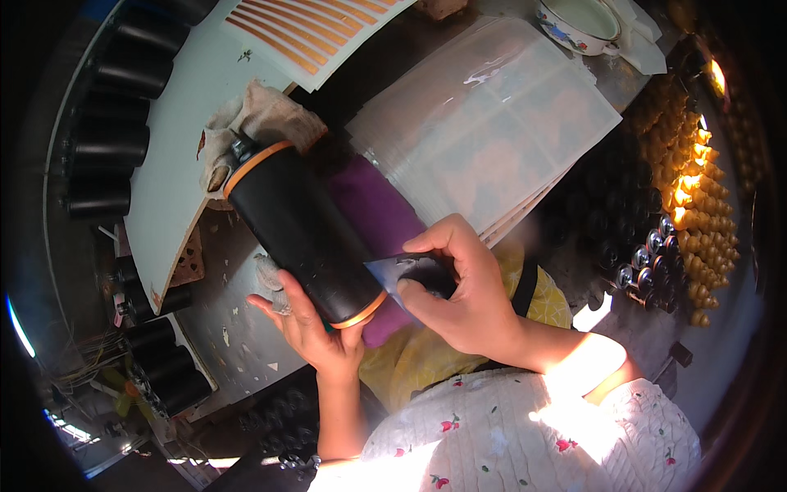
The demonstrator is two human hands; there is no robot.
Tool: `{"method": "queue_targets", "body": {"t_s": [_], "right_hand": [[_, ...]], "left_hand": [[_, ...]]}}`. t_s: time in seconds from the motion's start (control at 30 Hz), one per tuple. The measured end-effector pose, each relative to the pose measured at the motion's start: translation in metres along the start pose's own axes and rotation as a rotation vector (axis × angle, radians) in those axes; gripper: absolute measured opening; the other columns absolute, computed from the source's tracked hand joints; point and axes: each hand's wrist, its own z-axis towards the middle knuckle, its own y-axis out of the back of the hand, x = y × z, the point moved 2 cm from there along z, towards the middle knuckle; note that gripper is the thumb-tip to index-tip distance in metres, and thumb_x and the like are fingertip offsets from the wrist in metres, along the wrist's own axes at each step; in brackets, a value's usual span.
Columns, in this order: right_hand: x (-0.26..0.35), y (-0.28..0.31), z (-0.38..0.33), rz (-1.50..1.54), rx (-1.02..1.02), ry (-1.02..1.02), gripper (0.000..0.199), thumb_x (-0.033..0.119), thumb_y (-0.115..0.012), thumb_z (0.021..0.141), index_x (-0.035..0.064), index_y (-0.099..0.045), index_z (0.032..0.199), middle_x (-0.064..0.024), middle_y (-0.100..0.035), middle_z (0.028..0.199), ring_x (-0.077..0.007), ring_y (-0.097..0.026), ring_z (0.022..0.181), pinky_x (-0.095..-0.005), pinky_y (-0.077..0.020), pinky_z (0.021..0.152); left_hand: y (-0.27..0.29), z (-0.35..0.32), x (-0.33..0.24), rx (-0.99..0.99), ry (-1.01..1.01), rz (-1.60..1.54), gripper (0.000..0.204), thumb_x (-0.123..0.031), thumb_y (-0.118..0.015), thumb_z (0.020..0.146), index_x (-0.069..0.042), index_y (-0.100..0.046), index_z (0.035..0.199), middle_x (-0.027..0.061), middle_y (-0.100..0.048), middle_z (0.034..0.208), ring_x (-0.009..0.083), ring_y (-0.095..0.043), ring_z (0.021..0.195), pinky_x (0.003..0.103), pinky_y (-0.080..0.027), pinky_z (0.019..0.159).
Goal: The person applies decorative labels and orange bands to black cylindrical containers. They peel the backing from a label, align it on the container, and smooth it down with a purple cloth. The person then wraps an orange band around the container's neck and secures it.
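A black cylinder point(299, 225) with an orange band at each end lies tilted across the middle. Its far end, with a metal fitting, rests by a crumpled beige cloth point(279, 119). My left hand point(320, 332) holds the near end from the left and below, the fingers partly hidden behind it. Between the thumb and fingers of my right hand point(467, 295) is a dark flat piece point(430, 275) with a pale bluish pointed edge, like a scraper. That edge meets the cylinder's right side near its lower band. A small grey scrap point(270, 279) shows at my left fingers.
A stack of clear plastic sheets point(492, 123) lies right of the cylinder, beside purple cloth point(377, 201). Orange-striped sheets point(316, 33) lie on a white board point(176, 168). An enamel bowl point(582, 29) stands far right. More black cylinders point(106, 143) line the left; golden parts point(697, 213) are stacked right.
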Motion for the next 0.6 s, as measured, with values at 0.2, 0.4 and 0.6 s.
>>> {"method": "queue_targets", "body": {"t_s": [0.2, 0.4, 0.6], "right_hand": [[-0.003, -0.002, -0.003, 0.008, 0.02, -0.003, 0.03, 0.0, -0.067, 0.08, -0.0009, -0.055, 0.107, -0.0107, -0.059, 0.096, -0.018, -0.062, 0.088, -0.0297, -0.0502, 0.078], [-0.001, 0.0, 0.002, 0.021, 0.015, -0.019, 0.029, 0.001, -0.068, 0.08, -0.0002, -0.055, 0.106, -0.0114, -0.06, 0.095, -0.0194, -0.062, 0.088, -0.0311, -0.0498, 0.078], [0.0, 0.008, 0.001, 0.067, 0.001, -0.083, 0.032, -0.007, -0.062, 0.083, 0.0011, -0.049, 0.112, -0.0036, -0.055, 0.1, -0.0076, -0.054, 0.09, -0.0226, -0.0453, 0.078]], "left_hand": [[0.001, 0.008, -0.015, 0.005, 0.013, 0.012, 0.089, -0.049, -0.065, 0.091, 0.014, -0.036, 0.145, 0.0206, -0.066, 0.118, 0.0368, -0.06, 0.12, 0.065, -0.001, 0.118], [-0.003, -0.025, 0.02, 0.137, 0.135, -0.157, 0.094, -0.057, -0.056, 0.093, 0.013, -0.028, 0.149, 0.0253, -0.059, 0.131, 0.039, -0.055, 0.126, 0.062, -0.003, 0.118], [-0.006, 0.009, -0.003, -0.015, 0.267, -0.611, 0.107, -0.068, -0.055, 0.089, 0.001, -0.011, 0.158, 0.0232, -0.022, 0.16, 0.0323, -0.029, 0.145, 0.042, -0.022, 0.118]]}}
